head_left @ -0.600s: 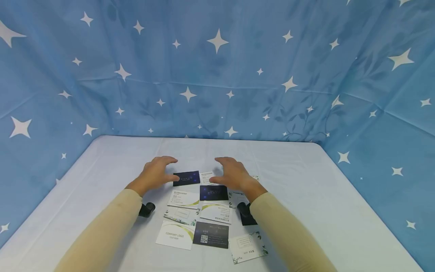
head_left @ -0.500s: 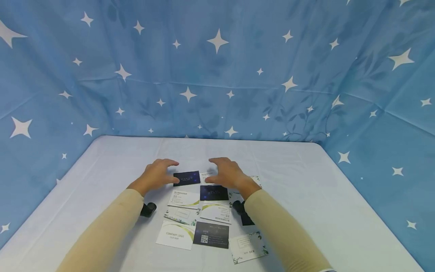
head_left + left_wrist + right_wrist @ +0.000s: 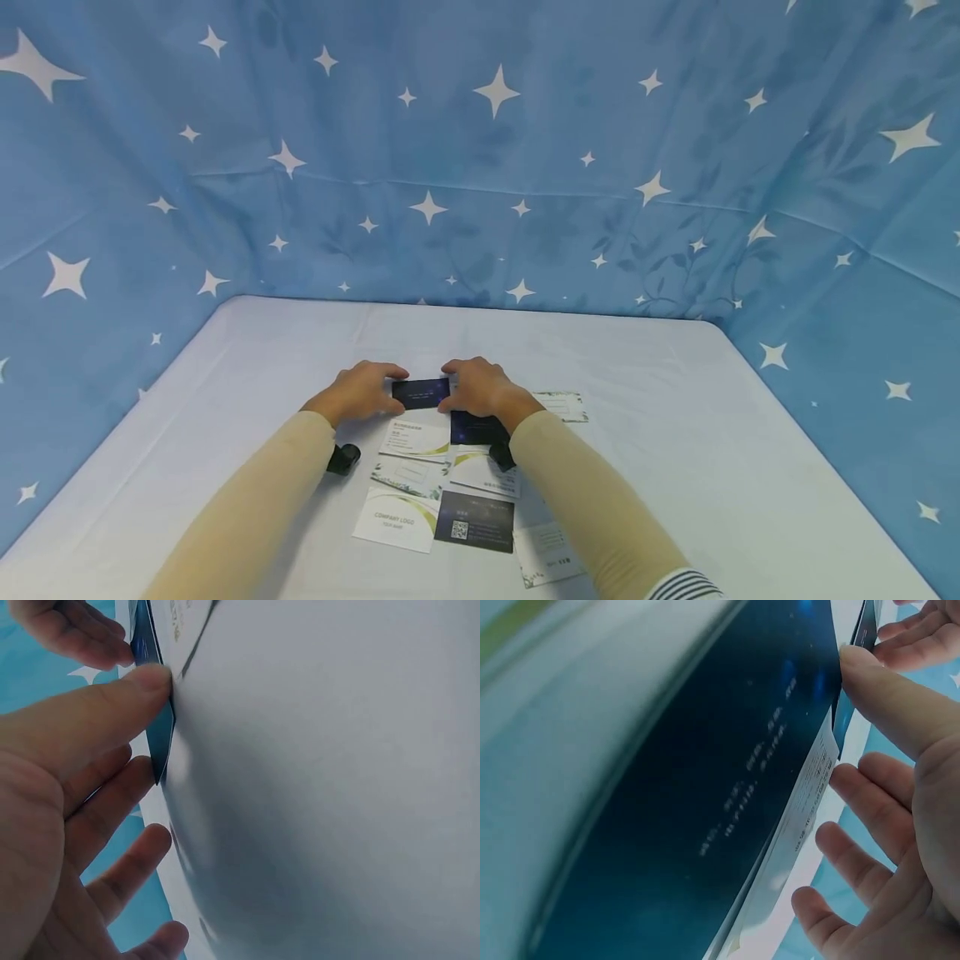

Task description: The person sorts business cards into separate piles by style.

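Note:
A dark blue business card (image 3: 420, 394) lies in the far row of cards on the table, with both hands at its short ends. My left hand (image 3: 358, 392) pinches its left end, thumb at the near corner and fingers at the far one; the left wrist view shows the thumb over the card's edge (image 3: 160, 742). At the right end, my right hand (image 3: 482, 390) holds it the same way, thumb nearer me. Just below the right hand lies another dark business card (image 3: 472, 429), large in the right wrist view. A white card (image 3: 814, 795) with small print is partly hidden by it.
Nearer me lie several white business cards (image 3: 393, 518) and a dark one with a QR code (image 3: 475, 521). A leaf-bordered card (image 3: 562, 406) is right of the right hand; another (image 3: 546, 554) is partly under the right forearm. A starry blue curtain (image 3: 480, 167) hangs behind the white table (image 3: 660, 400).
Both hands have closed in on the dark blue card from either side, the right hand moving farther left. The head view has shifted slightly.

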A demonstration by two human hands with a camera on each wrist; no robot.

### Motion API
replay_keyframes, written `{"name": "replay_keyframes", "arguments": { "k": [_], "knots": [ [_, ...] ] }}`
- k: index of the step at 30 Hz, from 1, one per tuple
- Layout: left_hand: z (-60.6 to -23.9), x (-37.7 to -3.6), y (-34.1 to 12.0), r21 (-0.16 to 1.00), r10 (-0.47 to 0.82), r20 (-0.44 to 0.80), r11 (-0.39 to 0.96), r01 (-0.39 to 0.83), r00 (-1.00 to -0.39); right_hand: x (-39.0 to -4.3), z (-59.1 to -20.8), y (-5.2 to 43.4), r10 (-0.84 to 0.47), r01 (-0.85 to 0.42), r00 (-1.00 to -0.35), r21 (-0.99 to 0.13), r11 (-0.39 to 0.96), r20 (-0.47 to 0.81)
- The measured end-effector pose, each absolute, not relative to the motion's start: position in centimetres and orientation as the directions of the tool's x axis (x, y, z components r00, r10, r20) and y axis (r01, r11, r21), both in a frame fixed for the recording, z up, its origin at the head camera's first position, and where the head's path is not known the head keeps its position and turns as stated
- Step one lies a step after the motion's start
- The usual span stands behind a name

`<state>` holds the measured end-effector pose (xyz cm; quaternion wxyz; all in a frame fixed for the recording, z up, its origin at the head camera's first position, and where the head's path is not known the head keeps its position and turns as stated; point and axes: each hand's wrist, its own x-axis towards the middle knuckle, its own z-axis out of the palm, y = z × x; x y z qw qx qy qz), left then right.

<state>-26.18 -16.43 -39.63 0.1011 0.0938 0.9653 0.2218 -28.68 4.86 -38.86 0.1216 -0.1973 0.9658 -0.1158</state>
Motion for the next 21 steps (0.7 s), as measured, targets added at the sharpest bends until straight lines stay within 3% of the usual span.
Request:
{"name": "replay_keyframes", "arguments": {
  "k": [9, 21],
  "knots": [
    [-39.74, -26.34, -16.43, 0.443, 0.224, -0.130, 0.885, 0.145, -0.966, -29.00, -38.95, 4.83, -0.424, -0.373, -0.888, -0.258, 0.891, -0.180],
    [-39.82, -26.37, -17.09, 0.455, 0.239, -0.100, 0.874, 0.169, -0.966, -29.58, -39.09, 4.54, -0.496, -0.478, -0.854, -0.138, 0.867, -0.159]
  ]
}}
